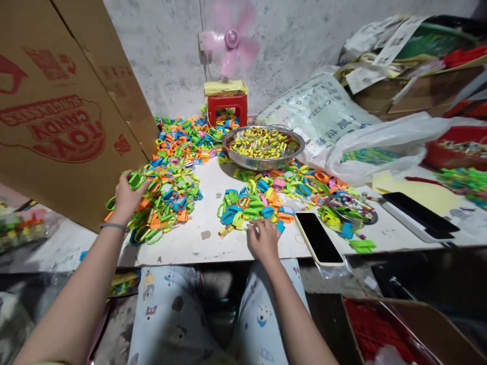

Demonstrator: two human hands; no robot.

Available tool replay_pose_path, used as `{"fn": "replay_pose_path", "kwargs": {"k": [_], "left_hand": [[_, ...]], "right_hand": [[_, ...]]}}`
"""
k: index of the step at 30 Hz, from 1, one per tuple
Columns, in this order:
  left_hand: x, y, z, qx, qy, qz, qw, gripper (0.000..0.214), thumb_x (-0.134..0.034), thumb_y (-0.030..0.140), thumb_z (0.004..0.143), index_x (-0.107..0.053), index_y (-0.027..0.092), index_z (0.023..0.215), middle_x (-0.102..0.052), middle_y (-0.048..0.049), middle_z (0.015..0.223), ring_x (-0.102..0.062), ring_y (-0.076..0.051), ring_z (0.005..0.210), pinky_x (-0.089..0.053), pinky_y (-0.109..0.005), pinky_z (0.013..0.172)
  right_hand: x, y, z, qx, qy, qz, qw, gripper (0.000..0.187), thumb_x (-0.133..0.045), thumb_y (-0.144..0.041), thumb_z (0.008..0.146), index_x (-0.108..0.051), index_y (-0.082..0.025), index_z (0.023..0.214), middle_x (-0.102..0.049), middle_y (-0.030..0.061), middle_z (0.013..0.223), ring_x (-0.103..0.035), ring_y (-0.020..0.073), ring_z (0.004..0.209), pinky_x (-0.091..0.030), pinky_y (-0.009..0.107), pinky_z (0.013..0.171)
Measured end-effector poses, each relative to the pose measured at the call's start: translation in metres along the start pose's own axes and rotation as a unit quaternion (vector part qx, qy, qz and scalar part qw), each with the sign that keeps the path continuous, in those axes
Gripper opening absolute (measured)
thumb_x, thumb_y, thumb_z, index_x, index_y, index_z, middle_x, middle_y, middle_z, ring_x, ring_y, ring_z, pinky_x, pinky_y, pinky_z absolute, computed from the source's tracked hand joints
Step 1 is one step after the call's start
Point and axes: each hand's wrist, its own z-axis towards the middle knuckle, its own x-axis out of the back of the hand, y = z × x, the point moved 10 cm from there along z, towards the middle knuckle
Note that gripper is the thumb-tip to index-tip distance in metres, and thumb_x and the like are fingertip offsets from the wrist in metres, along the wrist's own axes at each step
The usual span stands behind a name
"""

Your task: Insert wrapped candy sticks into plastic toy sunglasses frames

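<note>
Item: your left hand, thumb spread from the fingers, at the larger heap of bright plastic pieces; whether it gripped one could not be told. Item: your right hand, fingers curled narrow, at the near edge of the smaller heap; any hold was hidden. Item: worktop, bare between your hands, a gap that presumably kept the heaps apart. Item: steel bowl, beyond your right hand, likely there to contain the small yellow parts. Item: phone, right of your right hand, apparently laid clear of the smaller heap.
</note>
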Motion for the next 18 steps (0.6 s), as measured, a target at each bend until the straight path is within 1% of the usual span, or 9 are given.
{"fn": "replay_pose_path", "kwargs": {"k": [2,3,5,6,8,10,12,14,18], "left_hand": [[-0.005,0.01,0.0,-0.05,-0.001,0.048,0.998,0.085,-0.077,0.047,0.072,-0.042,0.01,0.14,-0.047,-0.0244,0.144,-0.038,-0.043,0.137,-0.026,-0.058,0.115],[-0.011,0.022,-0.01,-0.09,-0.007,0.062,0.994,0.084,-0.075,0.046,0.074,-0.041,0.011,0.142,-0.045,-0.0234,0.145,-0.036,-0.041,0.139,-0.024,-0.057,0.116],[-0.032,0.052,-0.046,-0.171,-0.041,0.046,0.983,0.063,-0.068,0.042,0.082,-0.049,0.016,0.136,-0.051,-0.0168,0.141,-0.041,-0.035,0.135,-0.027,-0.052,0.115],[-0.047,0.066,-0.069,-0.196,-0.078,0.025,0.977,0.048,-0.064,0.04,0.085,-0.056,0.019,0.128,-0.056,-0.0135,0.133,-0.046,-0.033,0.13,-0.031,-0.05,0.113],[-0.083,0.089,-0.12,-0.212,-0.169,-0.021,0.962,0.028,-0.061,0.037,0.088,-0.065,0.023,0.111,-0.063,-0.0092,0.12,-0.052,-0.028,0.12,-0.038,-0.045,0.108],[-0.117,0.104,-0.164,-0.195,-0.247,-0.078,0.946,0.027,-0.061,0.033,0.088,-0.064,0.024,0.114,-0.063,-0.0084,0.118,-0.054,-0.025,0.115,-0.043,-0.04,0.103],[-0.145,0.108,-0.191,-0.161,-0.286,-0.107,0.939,0.032,-0.059,0.029,0.09,-0.062,0.023,0.121,-0.062,-0.0092,0.12,-0.054,-0.024,0.115,-0.045,-0.039,0.101],[-0.166,0.105,-0.2,-0.137,-0.289,-0.104,0.942,0.035,-0.057,0.028,0.091,-0.06,0.021,0.125,-0.061,-0.0106,0.121,-0.054,-0.026,0.116,-0.044,-0.041,0.101],[-0.19,0.096,-0.192,-0.133,-0.274,-0.071,0.95,0.031,-0.057,0.032,0.092,-0.065,0.018,0.118,-0.062,-0.013,0.117,-0.053,-0.03,0.113,-0.043,-0.046,0.1]], "right_hand": [[-0.007,-0.008,0.0,0.027,-0.021,-0.046,0.998,0.018,-0.056,-0.034,0.09,-0.07,-0.022,0.09,-0.062,0.0093,0.101,-0.05,0.0315,0.101,-0.033,0.045,0.085],[-0.01,-0.012,-0.001,0.041,-0.032,-0.061,0.997,0.016,-0.059,-0.035,0.089,-0.07,-0.023,0.089,-0.063,0.0086,0.1,-0.05,0.0309,0.1,-0.032,0.044,0.084],[-0.019,-0.017,-0.002,0.06,-0.054,-0.083,0.993,0.014,-0.063,-0.036,0.089,-0.068,-0.023,0.091,-0.064,0.0072,0.098,-0.05,0.0292,0.097,-0.03,0.041,0.083],[-0.022,-0.019,-0.003,0.065,-0.064,-0.091,0.992,0.015,-0.064,-0.036,0.089,-0.067,-0.023,0.093,-0.064,0.0065,0.097,-0.051,0.0284,0.096,-0.03,0.04,0.082],[-0.027,-0.022,-0.003,0.07,-0.076,-0.104,0.989,0.016,-0.065,-0.038,0.089,-0.065,-0.022,0.092,-0.064,0.0057,0.096,-0.051,0.0274,0.094,-0.029,0.038,0.081],[-0.03,-0.025,-0.003,0.077,-0.081,-0.114,0.987,0.017,-0.064,-0.038,0.09,-0.062,-0.021,0.087,-0.064,0.0056,0.094,-0.051,0.0269,0.094,-0.028,0.037,0.079],[-0.03,-0.03,-0.002,0.084,-0.084,-0.115,0.986,0.017,-0.062,-0.036,0.091,-0.059,-0.021,0.083,-0.065,0.0054,0.089,-0.051,0.0263,0.091,-0.027,0.037,0.078],[-0.03,-0.035,-0.001,0.091,-0.087,-0.105,0.986,0.017,-0.059,-0.034,0.092,-0.057,-0.021,0.083,-0.065,0.0051,0.084,-0.052,0.026,0.088,-0.027,0.037,0.077],[-0.032,-0.035,0.0,0.085,-0.089,-0.075,0.99,0.014,-0.051,-0.03,0.095,-0.054,-0.022,0.084,-0.065,0.0053,0.081,-0.054,0.0261,0.085,-0.028,0.038,0.077]]}}
